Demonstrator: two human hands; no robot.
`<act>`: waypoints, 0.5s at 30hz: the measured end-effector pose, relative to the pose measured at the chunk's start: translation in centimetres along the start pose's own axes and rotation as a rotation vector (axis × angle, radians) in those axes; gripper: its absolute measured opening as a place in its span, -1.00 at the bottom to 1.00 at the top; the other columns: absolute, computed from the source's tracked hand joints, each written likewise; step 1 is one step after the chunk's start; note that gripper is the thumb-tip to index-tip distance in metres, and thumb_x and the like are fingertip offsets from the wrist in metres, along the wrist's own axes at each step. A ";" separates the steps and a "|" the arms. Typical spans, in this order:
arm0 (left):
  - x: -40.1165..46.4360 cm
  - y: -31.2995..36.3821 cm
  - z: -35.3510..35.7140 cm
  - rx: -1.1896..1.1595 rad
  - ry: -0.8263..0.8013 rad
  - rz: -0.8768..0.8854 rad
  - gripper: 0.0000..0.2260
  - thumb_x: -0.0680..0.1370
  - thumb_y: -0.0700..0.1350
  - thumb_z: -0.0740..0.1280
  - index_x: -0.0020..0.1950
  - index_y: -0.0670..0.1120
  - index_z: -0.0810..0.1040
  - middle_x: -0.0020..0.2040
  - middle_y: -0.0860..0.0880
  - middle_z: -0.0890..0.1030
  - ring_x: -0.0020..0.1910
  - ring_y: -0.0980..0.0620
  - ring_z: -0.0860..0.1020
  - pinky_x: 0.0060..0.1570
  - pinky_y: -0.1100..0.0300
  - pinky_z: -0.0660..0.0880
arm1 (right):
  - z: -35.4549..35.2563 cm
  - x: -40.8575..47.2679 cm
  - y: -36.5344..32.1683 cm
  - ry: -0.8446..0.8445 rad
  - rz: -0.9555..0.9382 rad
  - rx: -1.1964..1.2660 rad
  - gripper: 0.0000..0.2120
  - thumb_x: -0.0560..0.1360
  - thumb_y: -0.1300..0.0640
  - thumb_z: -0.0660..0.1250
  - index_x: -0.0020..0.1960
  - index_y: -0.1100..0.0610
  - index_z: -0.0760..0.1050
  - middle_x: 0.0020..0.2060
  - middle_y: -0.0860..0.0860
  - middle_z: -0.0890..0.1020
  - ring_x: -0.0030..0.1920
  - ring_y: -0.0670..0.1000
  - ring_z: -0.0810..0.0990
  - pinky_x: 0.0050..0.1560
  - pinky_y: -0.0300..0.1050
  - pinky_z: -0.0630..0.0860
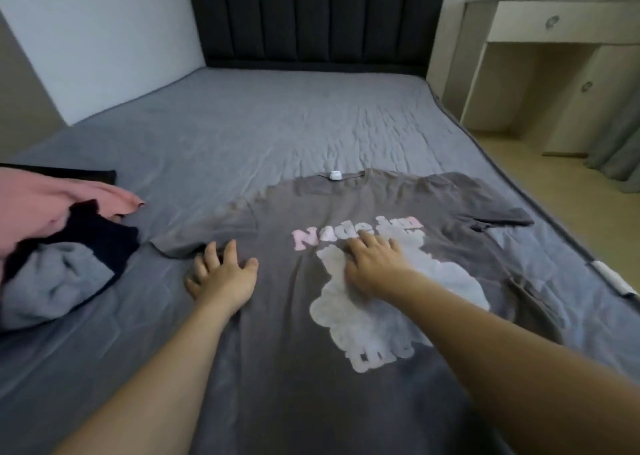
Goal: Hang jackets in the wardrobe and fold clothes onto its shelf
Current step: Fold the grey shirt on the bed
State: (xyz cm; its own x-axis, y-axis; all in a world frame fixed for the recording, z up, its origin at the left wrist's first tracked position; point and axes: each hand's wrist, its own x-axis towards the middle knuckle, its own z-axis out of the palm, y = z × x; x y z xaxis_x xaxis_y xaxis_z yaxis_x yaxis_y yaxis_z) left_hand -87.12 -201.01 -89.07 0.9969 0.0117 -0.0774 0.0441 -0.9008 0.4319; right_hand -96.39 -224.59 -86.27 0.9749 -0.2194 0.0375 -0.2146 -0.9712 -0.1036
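A brown-grey T-shirt point(277, 316) with pink lettering and a pale bear print lies spread flat on the bed, collar pointing toward the headboard. My left hand point(221, 274) rests flat near its left sleeve, fingers spread. My right hand point(374, 264) presses flat on the print at the chest. Neither hand grips any cloth.
A heap of other clothes point(59, 247), pink, black and grey, lies on the bed's left side. The grey bedsheet point(277, 125) stretches to a dark padded headboard point(311, 15). A beige built-in unit with drawers point(540, 74) stands at the right, with a curtain point(620, 150) beside it.
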 end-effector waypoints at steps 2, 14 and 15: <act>1.0 -2.9 -0.9 -0.171 0.185 -0.127 -0.49 0.57 0.11 0.21 0.50 0.02 0.24 0.53 -0.14 0.12 0.48 -0.20 0.11 0.45 -0.11 0.05 | 2.3 1.9 -4.2 -0.061 -0.097 0.069 -0.48 0.60 -0.18 -0.04 0.52 -0.05 0.09 0.54 0.04 0.09 0.53 0.10 0.05 0.49 0.15 -0.03; 8.0 -3.6 -2.7 -1.181 0.197 -0.168 -0.81 0.50 0.01 0.33 -0.11 -0.12 0.56 -0.12 -0.05 0.63 0.00 -0.11 0.58 0.00 0.11 0.53 | 7.6 9.4 -9.8 -0.007 -0.146 0.031 -0.37 0.53 -0.33 -0.26 0.56 -0.16 -0.16 0.57 -0.06 -0.11 0.55 0.02 -0.18 0.48 0.12 -0.28; 8.0 -3.2 -3.0 -1.210 0.268 -0.158 -0.83 0.54 -0.05 0.31 -0.19 -0.11 0.51 -0.21 -0.03 0.60 -0.09 -0.09 0.56 -0.12 0.13 0.49 | 7.8 9.4 -9.8 0.004 -0.150 0.021 -0.37 0.53 -0.33 -0.26 0.56 -0.16 -0.17 0.57 -0.06 -0.12 0.55 0.02 -0.19 0.49 0.11 -0.28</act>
State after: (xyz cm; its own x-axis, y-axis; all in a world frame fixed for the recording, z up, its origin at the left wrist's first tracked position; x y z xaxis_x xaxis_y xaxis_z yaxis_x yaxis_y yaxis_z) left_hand -79.09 -196.78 -88.40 0.9509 0.2991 -0.0796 0.0540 0.0932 0.9942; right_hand -84.69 -216.37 -92.71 0.9957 -0.0722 0.0583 -0.0649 -0.9909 -0.1177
